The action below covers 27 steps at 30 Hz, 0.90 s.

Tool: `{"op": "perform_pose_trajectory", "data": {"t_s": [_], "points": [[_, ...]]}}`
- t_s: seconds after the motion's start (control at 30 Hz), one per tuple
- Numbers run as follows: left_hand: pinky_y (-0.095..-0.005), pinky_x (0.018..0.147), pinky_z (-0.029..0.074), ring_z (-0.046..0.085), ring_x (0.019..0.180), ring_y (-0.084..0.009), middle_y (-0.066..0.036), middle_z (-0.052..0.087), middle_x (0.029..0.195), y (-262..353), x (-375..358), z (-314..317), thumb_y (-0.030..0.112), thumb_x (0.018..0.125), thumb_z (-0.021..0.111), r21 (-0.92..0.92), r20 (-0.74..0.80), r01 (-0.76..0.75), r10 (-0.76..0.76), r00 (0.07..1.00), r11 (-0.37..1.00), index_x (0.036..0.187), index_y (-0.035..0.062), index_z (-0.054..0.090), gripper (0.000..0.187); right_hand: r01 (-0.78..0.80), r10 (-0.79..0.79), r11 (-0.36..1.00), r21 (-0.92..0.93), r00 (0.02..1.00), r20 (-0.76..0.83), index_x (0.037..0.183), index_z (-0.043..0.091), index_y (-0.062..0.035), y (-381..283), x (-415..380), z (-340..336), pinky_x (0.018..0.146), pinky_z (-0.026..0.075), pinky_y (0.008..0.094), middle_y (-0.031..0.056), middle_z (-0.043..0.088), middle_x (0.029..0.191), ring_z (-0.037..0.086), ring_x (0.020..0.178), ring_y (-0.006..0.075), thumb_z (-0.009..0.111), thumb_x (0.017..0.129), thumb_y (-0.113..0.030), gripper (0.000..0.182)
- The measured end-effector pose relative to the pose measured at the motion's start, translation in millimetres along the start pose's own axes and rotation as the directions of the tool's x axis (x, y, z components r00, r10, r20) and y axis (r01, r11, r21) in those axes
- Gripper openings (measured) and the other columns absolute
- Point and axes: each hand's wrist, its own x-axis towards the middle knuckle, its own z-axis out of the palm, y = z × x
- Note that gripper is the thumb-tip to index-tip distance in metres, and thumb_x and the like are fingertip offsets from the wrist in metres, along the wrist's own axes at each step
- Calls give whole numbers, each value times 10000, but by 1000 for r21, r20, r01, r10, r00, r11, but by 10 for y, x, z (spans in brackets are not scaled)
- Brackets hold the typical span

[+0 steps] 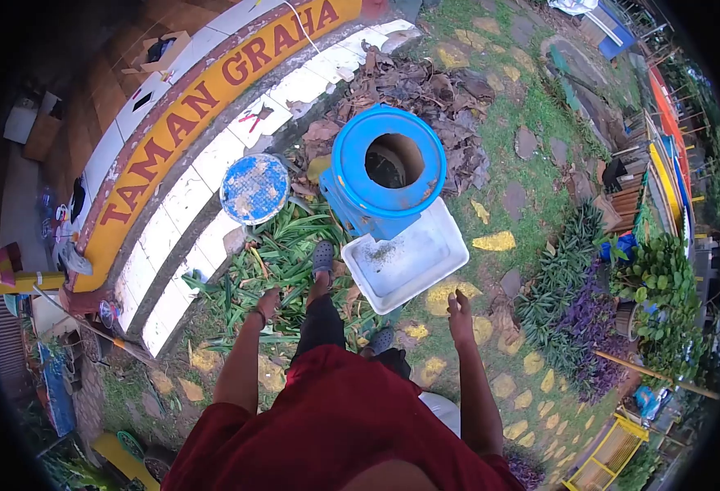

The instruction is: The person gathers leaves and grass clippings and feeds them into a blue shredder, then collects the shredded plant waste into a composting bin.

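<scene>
My left hand hangs over cut green leaves on the ground, and nothing shows in it; its finger posture is too small to make out. To the right, my right hand is beside the white tray, apart from it, with its fingers apart and holding nothing. Some green bits lie in the tray. Behind the tray stands a blue machine with a round opening in its top. A round blue lid with worn patches lies to its left, near the tiled step.
Dry brown leaves are heaped behind the blue machine. A curved white tiled step and yellow lettered wall run along the left. A broom leans at the lower left. Plants and a wooden pole are at right.
</scene>
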Motion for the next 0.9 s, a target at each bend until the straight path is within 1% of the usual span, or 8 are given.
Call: {"op": "perform_pose_trajectory", "data": {"t_s": [0.03, 0.07, 0.2, 0.27, 0.43, 0.5, 0.7, 0.9], "points": [[-458, 966, 420, 552, 1148, -308, -142, 569, 1287, -111, 729, -147, 523, 895, 522, 14, 9, 5, -5, 1000, 1000, 1340, 98, 487, 617, 48, -51, 997, -62, 997, -53, 1425, 399, -37, -695, 49, 38, 999, 415, 426, 244, 348, 1415, 506, 1161, 323, 508, 977, -458, 624], [-455, 971, 435, 571, 1140, -352, -195, 590, 1243, -9, 1469, -226, 450, 921, 519, 410, 152, -611, 609, 778, 677, 1300, 74, 514, 534, 60, -62, 998, -34, 995, -74, 1436, 371, -29, -1127, 222, 138, 1015, 400, 428, 246, 315, 1422, 484, 1176, 343, 511, 976, -456, 643], [-446, 1009, 423, 539, 1173, -394, -243, 577, 1225, 1790, 1680, 21, 384, 931, 529, 577, 210, -446, 403, 891, 685, 1218, 104, 609, 409, 49, -49, 999, -7, 984, -172, 1488, 240, -8, -1853, 1178, 725, 1057, 349, 421, 272, 202, 1461, 339, 1298, 385, 543, 955, -477, 772], [-455, 1029, 406, 510, 1203, -405, -253, 542, 1280, 2518, 1792, 184, 427, 921, 540, 710, 219, -474, 477, 851, 520, 1223, 133, 624, 430, -63, 70, 997, 44, 978, -197, 1492, 194, 17, -2101, 1566, 1040, 1099, 287, 448, 305, 163, 1471, 259, 1353, 408, 568, 934, -495, 845], [-474, 1080, 351, 395, 1312, -420, -272, 461, 1364, 3610, 2465, 626, 482, 921, 533, 718, 258, -593, 653, 712, 363, 1350, 127, 524, 557, 152, -264, 944, -292, 878, -398, 1500, 99, 27, -2439, 1804, 1749, 1127, 190, 526, 333, 76, 1496, 159, 1391, 466, 628, 920, -397, 893], [-470, 1081, 353, 410, 1302, -410, -252, 463, 1374, 4011, 2390, 713, 492, 917, 539, 679, 358, -594, 511, 781, 432, 1359, 130, 516, 572, 150, -306, 917, -369, 859, -411, 1509, 84, 5, -2420, 1818, 1926, 1128, 198, 531, 316, 81, 1501, 138, 1406, 454, 603, 932, -419, 884], [-443, 1030, 408, 532, 1171, -388, -210, 592, 1219, 3723, 3305, 1086, 456, 876, 620, 726, 236, -550, 602, 763, 413, 1285, 107, 574, 539, 116, -320, 888, -445, 851, -416, 1517, 173, -48, -2419, 1906, 2125, 1116, 221, 556, 279, 113, 1512, 179, 1409, 441, 502, 966, -478, 773], [-490, 1113, 322, 298, 1374, -409, -147, 360, 1475, 3770, 4023, 1394, 607, 872, 537, 684, 416, -555, 373, 830, 473, 1442, 220, 428, 697, 44, -296, 861, -507, 854, -428, 1498, 287, -69, -2401, 1928, 2205, 1113, 200, 569, 275, 126, 1518, 150, 1420, 425, 475, 973, -478, 692]]}}
